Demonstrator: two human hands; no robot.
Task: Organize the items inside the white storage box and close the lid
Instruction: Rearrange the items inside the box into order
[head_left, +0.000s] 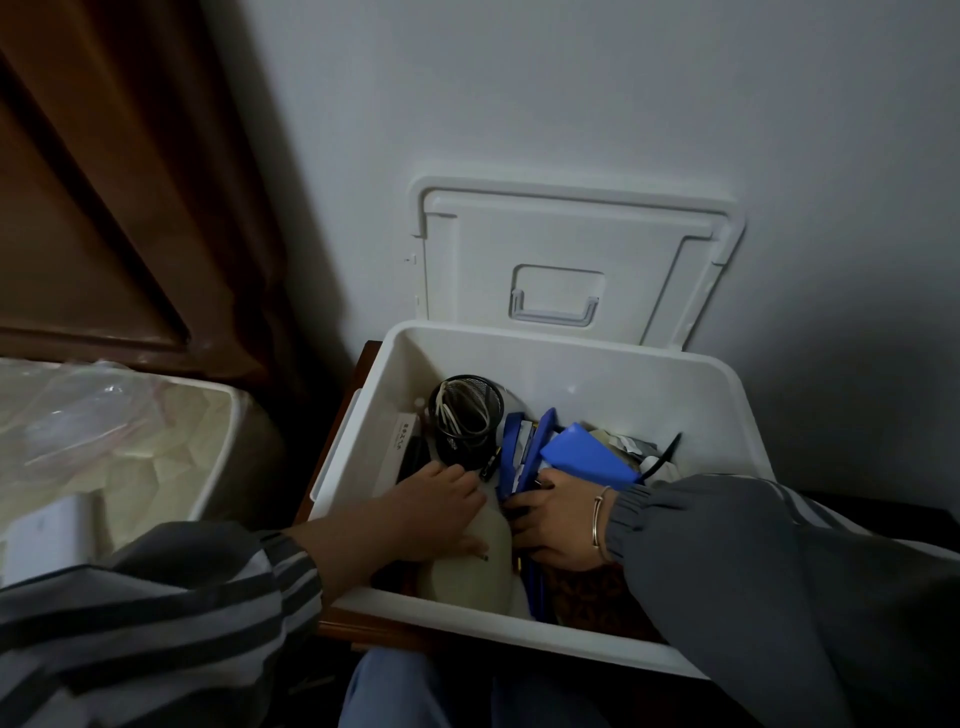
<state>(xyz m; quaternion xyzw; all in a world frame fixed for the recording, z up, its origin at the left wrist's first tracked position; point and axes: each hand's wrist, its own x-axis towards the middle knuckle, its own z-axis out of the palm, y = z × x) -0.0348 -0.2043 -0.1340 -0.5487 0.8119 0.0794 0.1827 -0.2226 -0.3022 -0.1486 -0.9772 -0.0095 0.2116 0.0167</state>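
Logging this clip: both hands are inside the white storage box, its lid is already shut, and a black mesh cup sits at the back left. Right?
Not quite. The head view shows the lid open, leaning back against the wall. The rest holds: left hand and right hand are inside the white storage box, black mesh cup back left.

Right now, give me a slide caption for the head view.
Both hands, left and right, sort clutter inside the white storage box, its lid leaning open against the wall.
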